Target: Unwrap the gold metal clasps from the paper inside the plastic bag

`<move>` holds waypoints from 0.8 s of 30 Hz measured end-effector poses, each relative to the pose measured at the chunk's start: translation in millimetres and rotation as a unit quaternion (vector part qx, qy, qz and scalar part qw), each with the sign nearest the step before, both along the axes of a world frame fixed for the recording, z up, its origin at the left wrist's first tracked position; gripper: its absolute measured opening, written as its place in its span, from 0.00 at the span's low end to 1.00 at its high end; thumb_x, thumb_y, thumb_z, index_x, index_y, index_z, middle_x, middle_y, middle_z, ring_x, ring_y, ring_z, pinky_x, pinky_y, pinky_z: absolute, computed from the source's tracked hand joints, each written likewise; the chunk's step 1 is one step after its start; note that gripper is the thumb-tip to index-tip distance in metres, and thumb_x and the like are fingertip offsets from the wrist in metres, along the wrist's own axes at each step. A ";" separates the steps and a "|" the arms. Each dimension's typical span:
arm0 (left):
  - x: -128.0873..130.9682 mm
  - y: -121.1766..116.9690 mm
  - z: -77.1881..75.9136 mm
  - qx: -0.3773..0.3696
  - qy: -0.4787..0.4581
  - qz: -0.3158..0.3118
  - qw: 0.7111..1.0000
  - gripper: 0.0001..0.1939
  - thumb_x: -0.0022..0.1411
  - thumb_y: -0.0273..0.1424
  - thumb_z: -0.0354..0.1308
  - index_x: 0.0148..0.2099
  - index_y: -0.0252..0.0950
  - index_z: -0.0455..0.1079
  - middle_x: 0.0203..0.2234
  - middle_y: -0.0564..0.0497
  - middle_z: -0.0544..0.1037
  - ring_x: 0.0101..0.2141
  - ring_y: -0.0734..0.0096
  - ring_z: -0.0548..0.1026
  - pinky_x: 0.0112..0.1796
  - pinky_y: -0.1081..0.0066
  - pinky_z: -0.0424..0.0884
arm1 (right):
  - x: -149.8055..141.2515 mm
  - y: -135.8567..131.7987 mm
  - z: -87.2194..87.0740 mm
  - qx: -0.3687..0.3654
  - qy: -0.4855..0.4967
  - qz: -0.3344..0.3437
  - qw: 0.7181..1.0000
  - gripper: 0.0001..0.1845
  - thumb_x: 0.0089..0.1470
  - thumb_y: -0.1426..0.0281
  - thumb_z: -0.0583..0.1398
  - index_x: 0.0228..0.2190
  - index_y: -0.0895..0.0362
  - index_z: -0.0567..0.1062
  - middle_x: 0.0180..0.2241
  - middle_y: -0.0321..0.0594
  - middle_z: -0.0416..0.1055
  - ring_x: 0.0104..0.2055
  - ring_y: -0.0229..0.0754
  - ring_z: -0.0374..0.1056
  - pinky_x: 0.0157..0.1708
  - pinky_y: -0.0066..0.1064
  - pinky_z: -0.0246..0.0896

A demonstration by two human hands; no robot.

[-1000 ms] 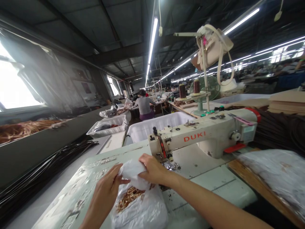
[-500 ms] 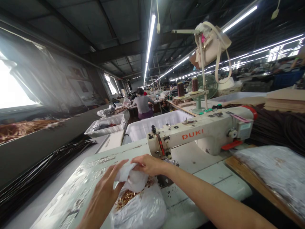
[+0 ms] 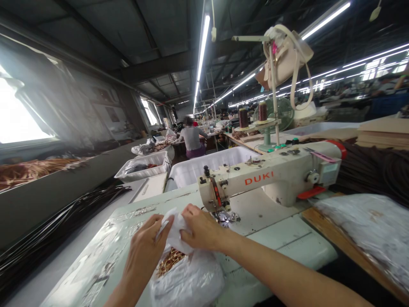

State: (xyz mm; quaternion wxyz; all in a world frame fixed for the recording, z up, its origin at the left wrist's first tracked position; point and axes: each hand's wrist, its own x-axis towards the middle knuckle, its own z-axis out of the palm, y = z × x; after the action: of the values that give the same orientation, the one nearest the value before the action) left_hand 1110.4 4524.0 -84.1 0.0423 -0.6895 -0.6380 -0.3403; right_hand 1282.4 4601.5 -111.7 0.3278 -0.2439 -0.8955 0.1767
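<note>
A white plastic bag [image 3: 188, 277] lies on the pale green sewing table [image 3: 281, 243], with gold-coloured metal rings [image 3: 170, 261] showing through its opening. My left hand [image 3: 143, 247] and my right hand [image 3: 201, 228] both pinch the bag's gathered white neck [image 3: 174, 232] from either side. Just beyond my right hand stands the presser foot area of a cream DUKI sewing machine [image 3: 258, 179], with small shiny metal pieces [image 3: 226, 217] beneath it. The lower part of the bag hides most of the rings.
Behind the machine stand a large white bin [image 3: 207, 166] and a smaller one [image 3: 142, 168]. Black strips [image 3: 54, 221] lie at left, and a plastic-wrapped bundle [image 3: 361, 226] lies at right. A seated co-worker [image 3: 191, 138] works farther down the aisle.
My hands have drawn closer around the bag's neck, and my left hand has risen to pinch it. The bag's opening looks narrower, and the view has shifted slightly.
</note>
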 end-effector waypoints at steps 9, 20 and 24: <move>-30.8 -11.2 7.2 -0.079 0.060 0.072 0.992 0.19 0.62 0.51 0.47 0.40 0.41 0.65 0.35 0.52 0.75 0.30 0.69 0.74 0.33 0.70 0.68 | 5.8 32.6 9.4 -0.023 0.008 0.087 0.996 0.11 0.49 0.78 0.56 0.34 0.58 0.76 0.34 0.39 0.75 0.36 0.39 0.69 0.36 0.25 0.58; -25.5 1.2 4.8 -0.026 0.049 -0.022 0.998 0.11 0.61 0.34 0.49 0.42 0.42 0.71 0.40 0.53 0.78 0.39 0.67 0.76 0.35 0.76 0.70 | -1.9 27.7 22.6 0.023 -0.058 0.070 0.996 0.10 0.58 0.71 0.55 0.36 0.55 0.78 0.40 0.39 0.72 0.37 0.39 0.68 0.33 0.26 0.56; -34.7 5.2 7.8 0.014 0.024 0.008 1.000 0.13 0.58 0.39 0.52 0.42 0.42 0.73 0.41 0.52 0.79 0.40 0.65 0.76 0.35 0.76 0.70 | -1.7 29.4 33.6 0.054 -0.052 0.060 0.995 0.12 0.61 0.69 0.53 0.38 0.55 0.77 0.39 0.40 0.70 0.36 0.38 0.67 0.34 0.26 0.55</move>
State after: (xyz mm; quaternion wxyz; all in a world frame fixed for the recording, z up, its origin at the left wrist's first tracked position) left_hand 1075.7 4529.2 -76.3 0.0706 -0.6915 -0.6376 -0.3320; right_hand 1280.7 4630.9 -78.1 0.2821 -0.1803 -0.9327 0.1344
